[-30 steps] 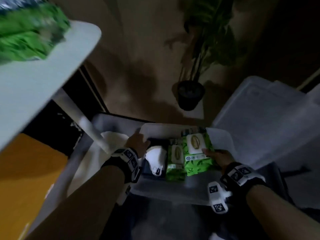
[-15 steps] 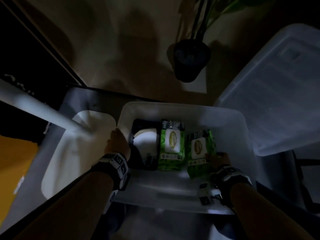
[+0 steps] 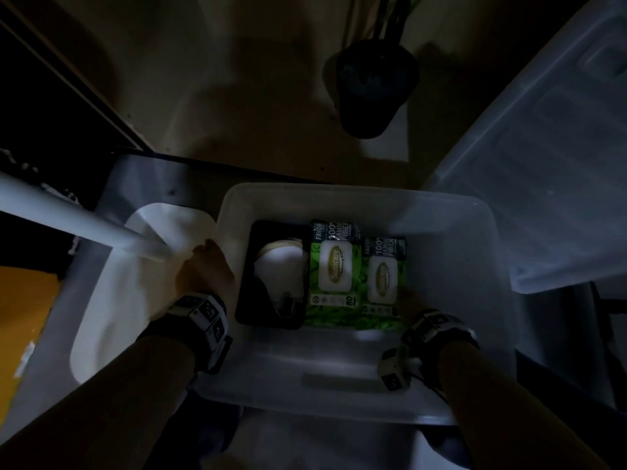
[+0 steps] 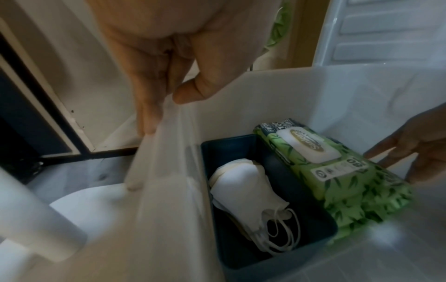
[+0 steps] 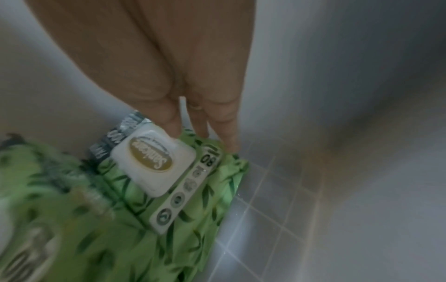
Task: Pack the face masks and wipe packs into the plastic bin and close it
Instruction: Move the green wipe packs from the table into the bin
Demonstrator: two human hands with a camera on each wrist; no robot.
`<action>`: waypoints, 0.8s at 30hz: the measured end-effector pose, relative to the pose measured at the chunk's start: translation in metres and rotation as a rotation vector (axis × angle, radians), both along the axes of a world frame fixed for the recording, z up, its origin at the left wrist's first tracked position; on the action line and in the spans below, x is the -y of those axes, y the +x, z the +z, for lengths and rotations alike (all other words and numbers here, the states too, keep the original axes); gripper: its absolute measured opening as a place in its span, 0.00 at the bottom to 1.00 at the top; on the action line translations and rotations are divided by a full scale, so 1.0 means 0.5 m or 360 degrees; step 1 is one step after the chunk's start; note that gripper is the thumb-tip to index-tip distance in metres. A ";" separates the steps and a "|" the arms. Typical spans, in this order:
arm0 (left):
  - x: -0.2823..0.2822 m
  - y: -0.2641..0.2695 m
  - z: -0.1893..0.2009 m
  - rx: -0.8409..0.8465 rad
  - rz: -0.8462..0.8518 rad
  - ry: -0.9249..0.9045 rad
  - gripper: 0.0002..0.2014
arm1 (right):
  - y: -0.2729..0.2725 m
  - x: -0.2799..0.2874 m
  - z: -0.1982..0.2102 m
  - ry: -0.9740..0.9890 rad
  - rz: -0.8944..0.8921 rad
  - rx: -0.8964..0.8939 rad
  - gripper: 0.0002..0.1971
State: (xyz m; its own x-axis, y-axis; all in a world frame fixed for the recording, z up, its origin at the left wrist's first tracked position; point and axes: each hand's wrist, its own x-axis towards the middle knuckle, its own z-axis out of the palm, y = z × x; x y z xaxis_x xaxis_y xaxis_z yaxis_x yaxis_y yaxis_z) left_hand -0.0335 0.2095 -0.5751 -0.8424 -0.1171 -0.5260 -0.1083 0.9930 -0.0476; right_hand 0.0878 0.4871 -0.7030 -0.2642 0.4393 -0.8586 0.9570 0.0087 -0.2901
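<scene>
right hand (image 5: pixel 169 76), fingers straight, tips touching the right pack (image 3: pixel 382 279), flat in the bin (image 3: pixel 339 368). left hand (image 3: pixel 203 269) pinches the bin's left rim. right pack and left pack (image 3: pixel 334 266) read "sanicare", "100%", "80". masks (image 3: pixel 281 266) lie in a dark tray (image 3: pixel 247 300) beside them; lid (image 3: pixel 543 164) beyond.

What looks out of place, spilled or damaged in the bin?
Nothing stands out. The face masks lie in the dark tray; the left wipe pack and right wipe pack lie label-up beside it in the plastic bin. No spill, no damage.
</scene>
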 end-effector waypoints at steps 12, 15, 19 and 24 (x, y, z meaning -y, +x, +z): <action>0.021 0.037 0.150 0.0095 -0.0010 0.0316 0.31 | -0.046 0.054 0.269 0.0176 0.0469 -0.0227 0.23; 0.032 0.049 0.261 -0.0140 -0.0051 0.0439 0.28 | -0.063 0.078 0.391 0.0377 0.0648 -0.0359 0.19; 0.064 0.084 0.439 -0.0459 -0.0079 0.0609 0.26 | -0.087 0.124 0.534 0.0379 0.0638 -0.0737 0.17; 0.134 0.169 0.619 -0.0837 -0.0087 0.0890 0.29 | -0.081 0.219 0.752 0.0315 0.0248 -0.1250 0.09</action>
State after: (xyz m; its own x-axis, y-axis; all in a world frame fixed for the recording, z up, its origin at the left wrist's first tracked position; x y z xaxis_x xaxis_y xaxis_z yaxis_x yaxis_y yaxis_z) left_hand 0.0508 0.1426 -0.2658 -0.9950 0.0972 -0.0236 0.0719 0.8588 0.5072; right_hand 0.0475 0.3777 -0.3269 -0.8260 0.4717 -0.3087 0.4594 0.2460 -0.8535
